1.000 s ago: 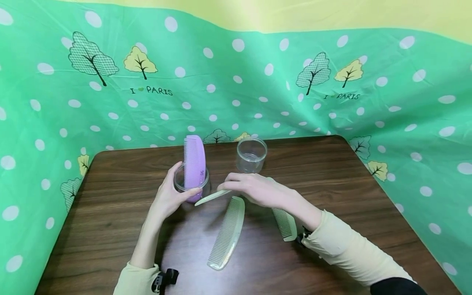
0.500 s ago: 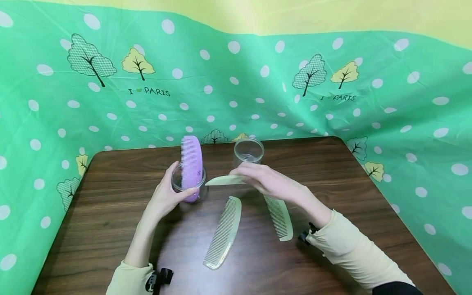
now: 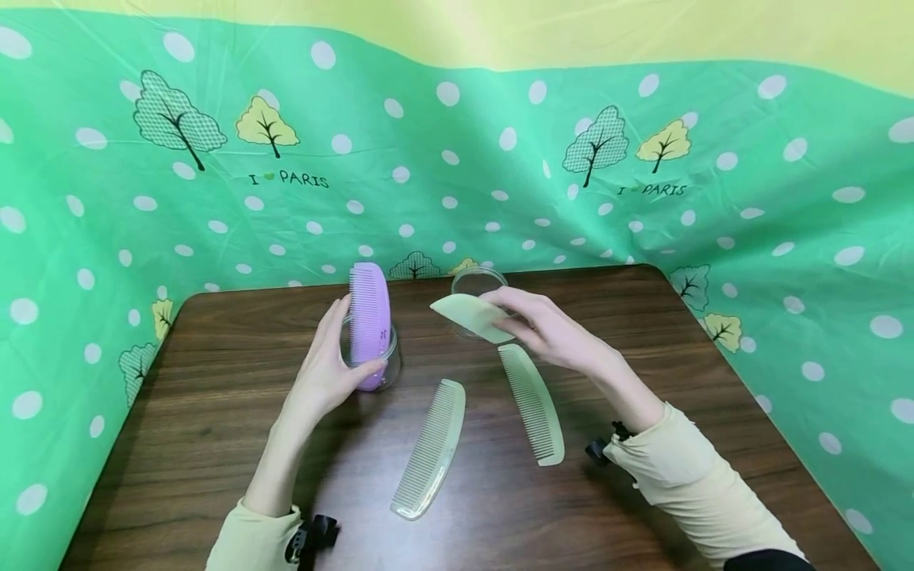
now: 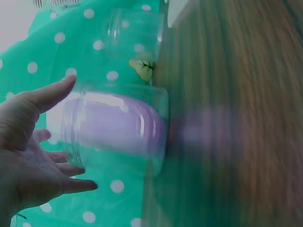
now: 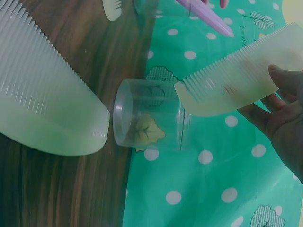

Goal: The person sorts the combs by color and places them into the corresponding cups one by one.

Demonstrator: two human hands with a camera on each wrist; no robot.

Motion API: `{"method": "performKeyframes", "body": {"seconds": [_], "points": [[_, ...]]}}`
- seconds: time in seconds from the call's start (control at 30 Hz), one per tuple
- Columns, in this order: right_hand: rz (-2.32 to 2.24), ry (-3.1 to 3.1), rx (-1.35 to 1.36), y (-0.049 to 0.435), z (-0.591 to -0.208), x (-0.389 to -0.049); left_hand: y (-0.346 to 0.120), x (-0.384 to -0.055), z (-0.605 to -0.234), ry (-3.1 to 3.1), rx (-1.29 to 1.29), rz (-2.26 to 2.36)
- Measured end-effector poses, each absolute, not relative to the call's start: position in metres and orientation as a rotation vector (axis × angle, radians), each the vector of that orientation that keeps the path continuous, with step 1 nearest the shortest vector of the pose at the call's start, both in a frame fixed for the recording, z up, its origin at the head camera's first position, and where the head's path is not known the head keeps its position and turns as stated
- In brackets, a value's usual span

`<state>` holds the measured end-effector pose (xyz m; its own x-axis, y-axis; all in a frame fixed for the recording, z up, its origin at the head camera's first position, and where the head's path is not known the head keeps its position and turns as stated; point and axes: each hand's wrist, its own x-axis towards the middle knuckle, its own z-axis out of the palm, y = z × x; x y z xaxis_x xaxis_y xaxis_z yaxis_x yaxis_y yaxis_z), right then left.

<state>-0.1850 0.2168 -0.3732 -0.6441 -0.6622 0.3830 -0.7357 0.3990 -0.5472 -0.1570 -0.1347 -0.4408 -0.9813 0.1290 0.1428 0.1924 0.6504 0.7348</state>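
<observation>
My left hand spans the rim of a clear jar, thumb on the near side and fingers on the far side. A purple comb stands upright in that jar, and its lower end shows through the wall in the left wrist view. With thumb and fingers, my right hand pinches a pale green comb by one end. This comb slants over the mouth of a second clear jar, overlapping the rim in the right wrist view. Nothing shows inside that jar.
Two more pale green combs lie flat on the dark wooden table: one comb near the middle and another comb to its right. A green dotted cloth hangs behind the table.
My right hand has carried its green comb back and to the right, from near the purple comb's jar to above the second jar. The left hand's fingers have shifted slightly upward.
</observation>
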Motion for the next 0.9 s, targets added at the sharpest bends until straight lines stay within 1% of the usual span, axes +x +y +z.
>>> {"method": "performKeyframes", "body": {"seconds": [0.2,0.4,0.6,0.9], "points": [[1.165,-2.555,1.144,0.228,-0.368,-0.183,-0.113,-0.153,-0.423,-2.651,-0.311,-1.192],[1.22,-2.551,1.052,0.237,-0.364,-0.181,-0.095,-0.154,-0.413,-2.59,-0.373,-1.186],[1.238,-2.513,0.983,0.245,-0.361,-0.183,-0.083,-0.162,-0.412,-2.573,-0.464,-1.185],[1.28,-2.471,0.89,0.254,-0.359,-0.184,-0.065,-0.172,-0.414,-2.586,-0.52,-1.204]]}}
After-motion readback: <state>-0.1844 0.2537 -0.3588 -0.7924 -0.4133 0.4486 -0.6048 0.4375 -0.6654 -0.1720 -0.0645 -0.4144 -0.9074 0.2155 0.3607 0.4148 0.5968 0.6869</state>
